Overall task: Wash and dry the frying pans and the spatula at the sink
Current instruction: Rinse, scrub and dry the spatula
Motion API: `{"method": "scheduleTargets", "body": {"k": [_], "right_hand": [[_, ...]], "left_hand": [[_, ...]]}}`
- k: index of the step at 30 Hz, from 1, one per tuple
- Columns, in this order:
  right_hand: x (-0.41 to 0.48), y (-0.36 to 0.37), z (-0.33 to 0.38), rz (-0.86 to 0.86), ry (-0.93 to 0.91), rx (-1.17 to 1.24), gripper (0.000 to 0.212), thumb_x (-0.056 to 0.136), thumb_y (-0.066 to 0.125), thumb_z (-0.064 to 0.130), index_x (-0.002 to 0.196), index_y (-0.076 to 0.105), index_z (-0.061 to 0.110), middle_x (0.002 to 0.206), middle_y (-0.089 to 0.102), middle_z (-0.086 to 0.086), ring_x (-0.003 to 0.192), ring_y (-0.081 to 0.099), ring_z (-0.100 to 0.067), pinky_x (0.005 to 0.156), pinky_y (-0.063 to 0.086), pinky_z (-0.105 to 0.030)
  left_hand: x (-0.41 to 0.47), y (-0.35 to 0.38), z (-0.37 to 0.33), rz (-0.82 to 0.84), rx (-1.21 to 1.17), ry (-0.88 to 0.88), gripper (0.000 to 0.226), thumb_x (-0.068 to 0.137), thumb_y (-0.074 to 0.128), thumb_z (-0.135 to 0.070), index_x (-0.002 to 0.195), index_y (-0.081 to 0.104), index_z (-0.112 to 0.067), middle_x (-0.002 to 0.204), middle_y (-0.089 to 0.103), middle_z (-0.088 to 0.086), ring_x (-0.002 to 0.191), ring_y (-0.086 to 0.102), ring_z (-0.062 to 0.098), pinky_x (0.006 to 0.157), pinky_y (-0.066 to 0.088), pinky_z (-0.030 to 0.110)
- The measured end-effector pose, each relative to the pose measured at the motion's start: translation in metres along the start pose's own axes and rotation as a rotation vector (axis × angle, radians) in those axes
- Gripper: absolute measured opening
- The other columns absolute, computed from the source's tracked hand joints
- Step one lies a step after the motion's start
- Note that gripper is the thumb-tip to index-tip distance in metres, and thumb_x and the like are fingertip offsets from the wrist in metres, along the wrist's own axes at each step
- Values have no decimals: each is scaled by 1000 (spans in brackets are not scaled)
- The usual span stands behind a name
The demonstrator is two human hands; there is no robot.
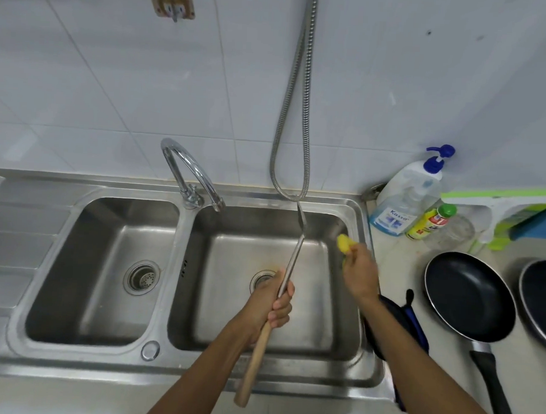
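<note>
Gripping one spatula [289, 264] over the right of two basins, the left hand [272, 303] is closed; the right hand [360, 267] pinches one sponge [343, 243]. Two pans [469, 293] sit on the worktop [397, 262].

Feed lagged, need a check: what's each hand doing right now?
Left hand: closed on the spatula, over the right basin.
Right hand: closed on a yellow sponge.

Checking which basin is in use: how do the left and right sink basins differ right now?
The right basin has the spatula held over it by the left hand, with the faucet spout above its back edge; the left basin has nothing over it. The left basin's drain strainer is in full view; the right basin's is partly hidden by the hand. Both are stainless steel.
</note>
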State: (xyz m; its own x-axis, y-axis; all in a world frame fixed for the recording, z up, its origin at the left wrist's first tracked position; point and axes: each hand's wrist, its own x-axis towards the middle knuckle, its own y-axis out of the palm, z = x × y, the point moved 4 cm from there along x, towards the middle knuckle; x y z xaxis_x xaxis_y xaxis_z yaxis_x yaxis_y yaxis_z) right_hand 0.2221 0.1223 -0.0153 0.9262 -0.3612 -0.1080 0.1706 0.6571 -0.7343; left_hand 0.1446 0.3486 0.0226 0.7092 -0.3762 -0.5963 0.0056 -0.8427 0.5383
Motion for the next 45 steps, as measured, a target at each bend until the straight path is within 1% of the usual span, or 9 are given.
{"method": "scheduleTargets", "body": {"k": [3,7,13,18,21,27,32,37,45], "right_hand": [[26,-39,-38,-137,34,-175,16,98,46,11,106,57,1,118,58,-25,110,55,-42,91,44,-46],[31,-38,-101,30,-19,-645,47,102,39,23,140,49,-4,153,30,-39,143,26,-55,119,20,-62],[-12,-16,-20,-65,-208,-440,56,103,30,34,148,42,3,150,40,-32,139,38,-47,114,34,-52],[-102,44,64,734,275,272,34,106,34,47,123,55,25,109,70,-9,91,74,-26,88,60,-45],[-140,61,96,876,215,361,31,107,33,48,128,49,32,94,73,-12,80,75,-26,72,63,-38],[-155,80,127,735,257,545,26,109,37,32,115,60,24,97,74,-11,86,74,-31,76,63,-48],[-144,93,130,591,289,505,23,107,43,32,114,60,19,90,71,-8,60,68,-13,63,63,-38],[-138,98,122,581,281,510,27,106,41,18,116,64,8,76,59,-8,55,54,-14,56,58,-34],[-148,95,112,569,466,671,29,108,40,19,112,65,6,78,57,-9,56,52,-15,59,56,-34]], "left_hand": [[6,-4,9,-95,103,-26,49,109,39,-44,77,56,-11,51,33,1,32,29,8,32,27,17],[8,-9,24,-247,285,-33,50,109,39,-46,81,58,-9,52,41,2,37,35,11,38,33,21],[7,-20,17,-479,430,95,49,108,43,-43,80,65,-9,58,59,1,47,53,11,46,45,23],[14,-38,7,-639,609,159,49,105,46,-47,77,73,-17,80,74,-1,80,68,18,76,54,33],[14,-51,-2,-644,558,178,45,105,47,-44,79,75,-20,81,76,-1,85,72,19,84,58,37],[7,-70,-11,-563,319,112,42,105,49,-47,97,78,-18,92,79,7,85,73,21,70,57,32],[6,-75,-9,-504,304,56,41,104,49,-47,99,76,-17,91,73,5,79,62,20,59,47,27],[12,-111,-56,-679,853,204,87,93,27,-77,147,45,-11,149,52,11,138,48,32,113,40,51],[38,-160,-209,-757,1699,463,63,104,43,-28,159,22,-5,170,16,13,153,25,35,119,33,56]]}}
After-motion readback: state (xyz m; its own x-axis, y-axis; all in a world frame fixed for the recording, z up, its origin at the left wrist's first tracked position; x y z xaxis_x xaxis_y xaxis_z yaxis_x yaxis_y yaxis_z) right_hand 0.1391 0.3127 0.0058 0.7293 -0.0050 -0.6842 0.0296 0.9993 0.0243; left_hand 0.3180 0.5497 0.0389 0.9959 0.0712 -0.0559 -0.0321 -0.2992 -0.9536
